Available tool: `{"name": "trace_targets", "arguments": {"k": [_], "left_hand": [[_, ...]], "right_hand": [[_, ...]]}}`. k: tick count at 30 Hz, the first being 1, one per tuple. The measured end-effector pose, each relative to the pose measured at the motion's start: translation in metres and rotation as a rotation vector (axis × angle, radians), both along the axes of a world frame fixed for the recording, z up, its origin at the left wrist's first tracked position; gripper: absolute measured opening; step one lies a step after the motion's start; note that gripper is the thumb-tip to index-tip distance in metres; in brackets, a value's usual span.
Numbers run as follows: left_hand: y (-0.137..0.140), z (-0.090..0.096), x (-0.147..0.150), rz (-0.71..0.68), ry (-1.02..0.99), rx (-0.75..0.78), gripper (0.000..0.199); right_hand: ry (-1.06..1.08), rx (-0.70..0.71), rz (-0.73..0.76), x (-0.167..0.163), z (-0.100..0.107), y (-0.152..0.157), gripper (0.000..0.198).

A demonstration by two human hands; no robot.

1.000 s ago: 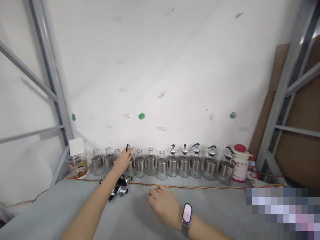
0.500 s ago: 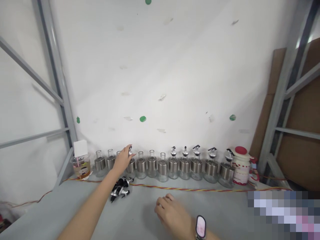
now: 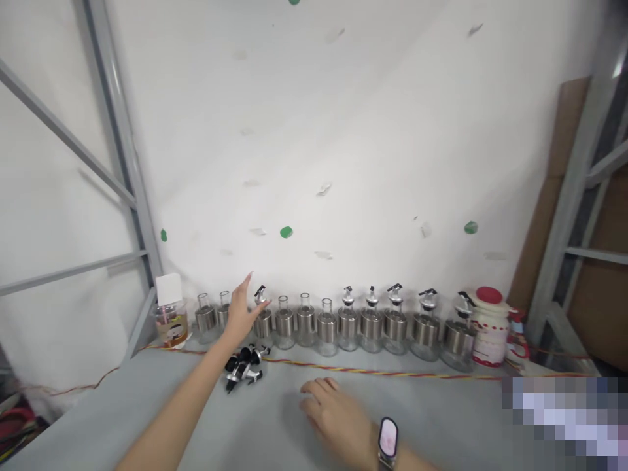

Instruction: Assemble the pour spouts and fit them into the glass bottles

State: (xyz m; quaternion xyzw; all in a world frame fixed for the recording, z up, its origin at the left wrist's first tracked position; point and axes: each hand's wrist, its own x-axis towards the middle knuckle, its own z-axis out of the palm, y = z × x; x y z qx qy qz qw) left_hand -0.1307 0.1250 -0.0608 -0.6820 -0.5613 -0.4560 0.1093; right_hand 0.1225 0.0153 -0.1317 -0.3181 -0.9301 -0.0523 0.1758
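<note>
My left hand (image 3: 243,311) is open, thumb and forefinger spread, just left of a pourer spout (image 3: 260,296) seated in the neck of a glass bottle with a steel sleeve (image 3: 263,323). The thumb tip lies close by the spout; whether they touch I cannot tell. That hand hides part of the row behind it. Several loose pourer spouts (image 3: 244,367), black and silver, lie in a heap below my left wrist. My right hand (image 3: 338,415) rests on the grey tabletop (image 3: 275,432), its fingers loosely bent and holding nothing.
Bottles without spouts (image 3: 305,320) and bottles with spouts (image 3: 395,324) line the wall. A drink cup (image 3: 171,327) stands at the left end, a cream jar with a red lid (image 3: 489,330) at the right. A twisted red-yellow wire (image 3: 363,372) crosses the table before them. Metal posts (image 3: 132,163) flank the space.
My left hand has let go of the pourer spout, its fingers spreading and drawing off to the left; the spout now sits on the bottle. The right hand stays nearly still. The view has shifted slightly.
</note>
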Motion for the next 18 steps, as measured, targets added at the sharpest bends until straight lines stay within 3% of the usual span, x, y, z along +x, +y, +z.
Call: {"name": "trace_targets", "arguments": {"k": [4, 8, 13, 18], "left_hand": [[-0.044, -0.034, -0.021, 0.085, -0.071, -0.055, 0.039], [-0.086, -0.073, -0.038, -0.040, 0.032, -0.241, 0.014], [-0.099, -0.097, -0.046, -0.068, 0.070, -0.363, 0.032], [-0.097, -0.098, -0.045, -0.085, 0.000, -0.421, 0.032]], "right_hand": [[0.108, -0.123, 0.061, -0.028, -0.003, 0.012, 0.028], [0.158, -0.147, 0.058, -0.077, -0.004, 0.027, 0.041], [0.196, -0.158, -0.079, -0.122, -0.012, 0.038, 0.026], [0.165, -0.130, -0.122, -0.127, -0.022, 0.037, 0.020]]}}
